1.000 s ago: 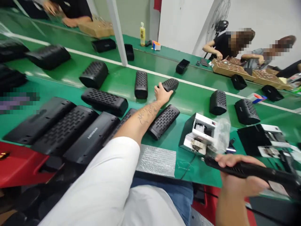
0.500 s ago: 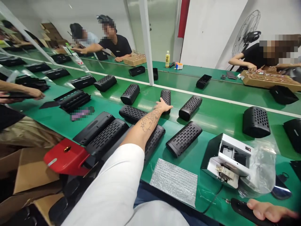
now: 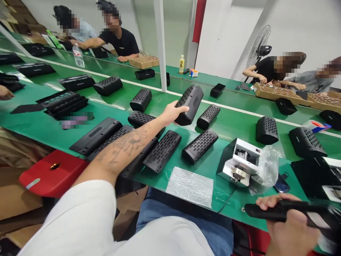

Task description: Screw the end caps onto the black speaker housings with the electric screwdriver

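Observation:
My left hand (image 3: pixel 170 113) is stretched out over the green belt (image 3: pixel 234 124) and grips a black perforated speaker shell (image 3: pixel 189 104), lifted off the belt and tilted. Just to its right another black shell (image 3: pixel 208 116) lies on the belt, and two more (image 3: pixel 199 146) (image 3: pixel 162 150) lie nearer me. My right hand (image 3: pixel 290 224) is at the lower right, closed around a long flat black part (image 3: pixel 279 210) held level near the table's edge.
Several black shells and flat black panels (image 3: pixel 96 133) lie across the belt. A white and black machine (image 3: pixel 239 161) with a plastic bag stands at right, a silver foam pad (image 3: pixel 190 186) at the front edge, a red bin (image 3: pixel 50 172) at left. Other people sit along the far side.
My left hand has closed on a black shell and lifted it off the belt. My right hand with the flat black part has come up into view.

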Motion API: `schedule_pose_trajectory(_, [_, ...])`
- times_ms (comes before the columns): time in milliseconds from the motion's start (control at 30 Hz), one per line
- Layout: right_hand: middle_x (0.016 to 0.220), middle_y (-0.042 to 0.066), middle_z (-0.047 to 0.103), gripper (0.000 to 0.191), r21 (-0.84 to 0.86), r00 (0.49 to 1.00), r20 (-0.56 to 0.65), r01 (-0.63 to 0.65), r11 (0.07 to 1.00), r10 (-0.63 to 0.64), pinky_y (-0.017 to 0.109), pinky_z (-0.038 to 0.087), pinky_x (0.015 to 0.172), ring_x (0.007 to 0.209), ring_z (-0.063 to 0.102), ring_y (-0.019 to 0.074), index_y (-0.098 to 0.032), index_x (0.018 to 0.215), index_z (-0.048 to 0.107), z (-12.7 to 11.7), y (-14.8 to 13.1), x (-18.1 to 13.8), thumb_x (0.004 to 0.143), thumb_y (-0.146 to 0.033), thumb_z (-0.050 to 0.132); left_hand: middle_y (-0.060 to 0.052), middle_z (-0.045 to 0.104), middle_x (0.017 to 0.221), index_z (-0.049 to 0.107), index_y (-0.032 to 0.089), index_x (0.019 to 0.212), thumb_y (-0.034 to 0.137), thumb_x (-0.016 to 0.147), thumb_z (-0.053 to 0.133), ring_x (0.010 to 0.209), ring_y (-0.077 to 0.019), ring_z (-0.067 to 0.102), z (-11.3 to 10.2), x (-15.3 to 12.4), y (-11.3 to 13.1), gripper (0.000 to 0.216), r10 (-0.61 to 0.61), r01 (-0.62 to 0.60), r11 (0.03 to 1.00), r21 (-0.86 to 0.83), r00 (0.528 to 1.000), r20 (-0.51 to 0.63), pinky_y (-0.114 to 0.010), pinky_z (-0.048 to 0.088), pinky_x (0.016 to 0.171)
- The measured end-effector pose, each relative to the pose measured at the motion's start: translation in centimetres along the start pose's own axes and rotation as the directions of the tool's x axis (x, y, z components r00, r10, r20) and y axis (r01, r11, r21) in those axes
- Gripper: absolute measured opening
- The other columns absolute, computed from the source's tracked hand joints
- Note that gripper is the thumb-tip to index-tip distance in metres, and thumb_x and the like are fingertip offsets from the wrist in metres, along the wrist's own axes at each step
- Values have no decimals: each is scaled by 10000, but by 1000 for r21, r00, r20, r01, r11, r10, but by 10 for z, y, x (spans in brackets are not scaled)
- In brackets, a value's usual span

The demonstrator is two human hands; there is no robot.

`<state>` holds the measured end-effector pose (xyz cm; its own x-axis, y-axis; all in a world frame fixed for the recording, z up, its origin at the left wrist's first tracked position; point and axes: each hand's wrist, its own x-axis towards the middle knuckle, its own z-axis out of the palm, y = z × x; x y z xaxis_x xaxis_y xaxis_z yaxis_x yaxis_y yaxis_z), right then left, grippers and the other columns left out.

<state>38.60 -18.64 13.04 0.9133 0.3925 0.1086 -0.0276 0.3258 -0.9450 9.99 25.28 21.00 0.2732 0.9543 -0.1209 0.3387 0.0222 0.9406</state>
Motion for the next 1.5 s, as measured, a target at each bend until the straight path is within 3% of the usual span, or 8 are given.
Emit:
schedule_pose_trajectory(133, [625, 31, 665, 420, -58, 971, 156, 194, 979, -183, 557, 568, 459, 483, 606, 287, -300, 920, 867, 27, -9, 9, 673, -636, 926, -128, 676, 1802, 553, 261, 1837, 671, 689, 1075, 1677, -484, 639, -45, -77, -28, 1326, 605, -619, 779, 97, 783, 141, -647, 517, 1439])
schedule_pose_trajectory(300, [589, -47, 626, 640, 17, 932, 86, 352, 936, -352, 419, 560, 492, 460, 563, 204, -270, 975, 756, 44, -4, 38, 758, -839, 952, -131, 635, 1846, 385, 312, 1927, 406, 798, 958, 1620, -418, 708, -54, -177, -65, 1269, 705, -872, 453, 183, 477, 525, -498, 584, 1401])
schedule_pose_trajectory(567, [568, -68, 588, 704, 54, 881, 179, 435, 899, -437, 375, 537, 444, 405, 555, 182, -236, 959, 700, 80, 22, 69, 799, -898, 877, -163, 668, 1751, 391, 373, 1898, 454, 784, 956, 1398, -386, 832, 9, -225, -142, 1251, 406, -826, 466, 319, 519, 752, -470, 715, 1137])
schedule_pose_trajectory(800, [546, -44, 595, 593, 56, 844, 312, 441, 896, -435, 343, 539, 428, 381, 581, 178, -243, 847, 659, 80, 41, 78, 860, -801, 861, -177, 648, 1769, 571, 381, 1822, 362, 802, 969, 1455, -424, 793, 19, -217, -154, 1095, 438, -840, 484, 243, 474, 764, -552, 701, 1211])
schedule_pose_trajectory(933, [558, -41, 608, 625, 75, 832, 329, 449, 890, -447, 343, 562, 444, 397, 602, 178, -240, 847, 658, 78, 39, 70, 862, -828, 871, -184, 609, 1772, 663, 354, 1742, 239, 798, 986, 1525, -433, 733, 16, -225, -163, 1005, 573, -852, 500, 157, 462, 677, -604, 655, 1305])
schedule_pose_trajectory(1233, [591, 5, 692, 750, 177, 755, 512, 374, 910, -410, 437, 600, 429, 394, 611, 230, -250, 934, 807, 49, -6, 39, 864, -995, 757, -252, 377, 1925, 153, 344, 1989, 432, 840, 1077, 1782, -524, 481, 41, -252, -241, 1477, 636, -682, 728, 65, 708, 306, -766, 500, 1433])
schedule_pose_trajectory(1367, [708, 14, 750, 861, 262, 601, 695, 299, 918, -394, 444, 621, 467, 449, 620, 210, -269, 1238, 867, 42, -32, -7, 997, -1035, 557, -221, 495, 1873, 230, 326, 1975, 473, 849, 1062, 1747, -493, 535, 51, -250, -253, 1408, 632, -659, 752, 20, 729, 263, -735, 482, 1459])
schedule_pose_trajectory(1500, [677, -9, 706, 777, 264, 601, 714, 244, 933, -360, 392, 589, 479, 461, 618, 193, -273, 1226, 866, 58, -25, -44, 1023, -980, 619, -216, 527, 1845, 278, 326, 1960, 508, 854, 1051, 1716, -491, 569, 53, -249, -253, 1362, 662, -683, 730, 6, 709, 243, -719, 512, 1442])
